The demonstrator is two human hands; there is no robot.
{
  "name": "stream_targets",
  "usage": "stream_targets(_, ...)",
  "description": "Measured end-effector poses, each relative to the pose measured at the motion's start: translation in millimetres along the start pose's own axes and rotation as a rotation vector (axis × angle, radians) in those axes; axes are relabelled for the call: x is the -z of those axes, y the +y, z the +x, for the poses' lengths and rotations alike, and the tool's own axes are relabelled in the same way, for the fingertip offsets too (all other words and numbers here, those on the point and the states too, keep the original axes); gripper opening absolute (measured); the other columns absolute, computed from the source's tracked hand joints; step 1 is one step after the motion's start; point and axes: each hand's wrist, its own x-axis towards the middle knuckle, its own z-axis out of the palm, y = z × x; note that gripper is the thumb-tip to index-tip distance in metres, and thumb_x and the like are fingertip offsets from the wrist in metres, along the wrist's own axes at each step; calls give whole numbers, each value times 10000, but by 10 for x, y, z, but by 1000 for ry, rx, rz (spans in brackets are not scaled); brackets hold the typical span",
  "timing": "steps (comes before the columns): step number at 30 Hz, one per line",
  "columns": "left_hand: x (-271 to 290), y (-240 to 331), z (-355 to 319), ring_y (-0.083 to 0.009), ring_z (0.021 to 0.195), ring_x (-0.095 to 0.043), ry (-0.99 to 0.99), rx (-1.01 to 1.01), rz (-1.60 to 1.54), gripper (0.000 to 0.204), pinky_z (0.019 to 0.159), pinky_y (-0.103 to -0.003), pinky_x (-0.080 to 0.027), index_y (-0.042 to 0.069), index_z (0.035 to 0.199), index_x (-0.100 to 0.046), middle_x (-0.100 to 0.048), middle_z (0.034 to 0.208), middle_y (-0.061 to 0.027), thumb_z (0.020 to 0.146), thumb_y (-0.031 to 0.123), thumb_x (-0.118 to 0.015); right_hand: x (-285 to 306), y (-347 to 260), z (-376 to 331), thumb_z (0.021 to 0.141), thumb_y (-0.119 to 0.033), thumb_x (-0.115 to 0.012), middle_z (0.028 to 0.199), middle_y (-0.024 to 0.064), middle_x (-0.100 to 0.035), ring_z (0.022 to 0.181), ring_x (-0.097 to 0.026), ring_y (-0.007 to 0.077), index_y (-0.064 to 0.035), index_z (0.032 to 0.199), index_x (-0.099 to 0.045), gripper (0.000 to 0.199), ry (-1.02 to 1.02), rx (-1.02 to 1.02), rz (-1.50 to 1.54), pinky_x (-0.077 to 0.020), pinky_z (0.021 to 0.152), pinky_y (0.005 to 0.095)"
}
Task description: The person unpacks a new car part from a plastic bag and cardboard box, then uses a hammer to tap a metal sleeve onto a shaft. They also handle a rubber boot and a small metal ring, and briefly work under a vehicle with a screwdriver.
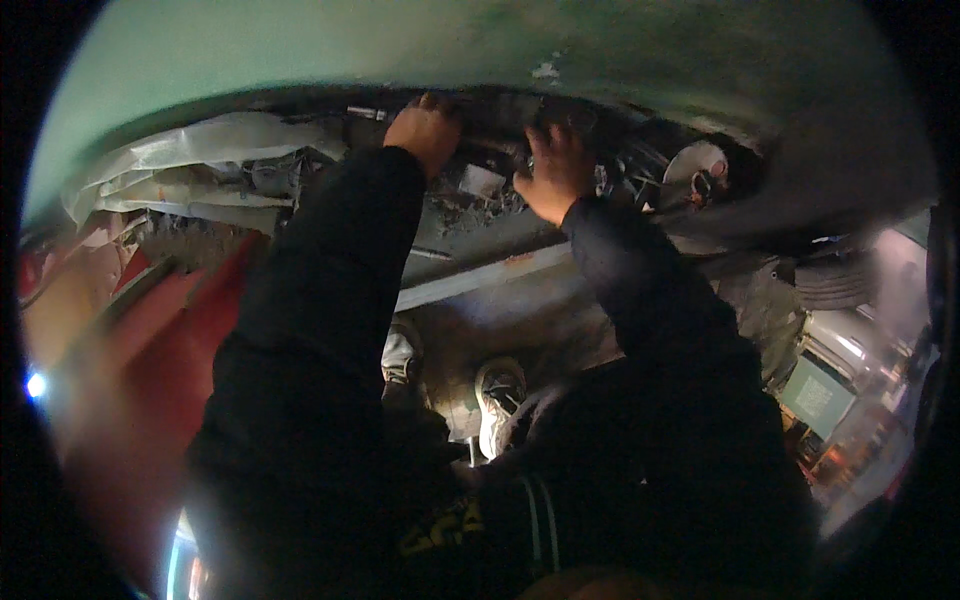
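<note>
Hands (425, 132) beside pale, squarish piece (483, 181) amid dark, tangled clutter (478, 213)

Dim and hazy, a small light (36, 385) glaring at far left, edges curving into black

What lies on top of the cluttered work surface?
Plastic sheeting at left, a pale block between the left hand and right hand, and a thin rod. Whatever lies beneath the hands is covered.
</note>
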Motion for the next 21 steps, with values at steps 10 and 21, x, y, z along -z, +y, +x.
stream_targets(10,-81,-20,71,-381,1265,-656,49,-46,35,235,1062,-482,-566,77,1124,-786,-718,1283,-155,967,173,-640,277,-441,-752,844,-434,-777,1683,173,-454,1577,-358,457,-135,1597,-574,836,-390,121,-77,-227,1282,696)
stream_targets(21,386,225,-465,-374,1257,-648,128,-16,-87,249,1091,-501,-539,84,1148,-803,-721,1283,-150,969,182,-660,976,-1646,-2467,1055,-574,-649,1732,261,-404,1597,-414,427,-79,1711,-376,866,-667,111,1037,-341,1318,495)
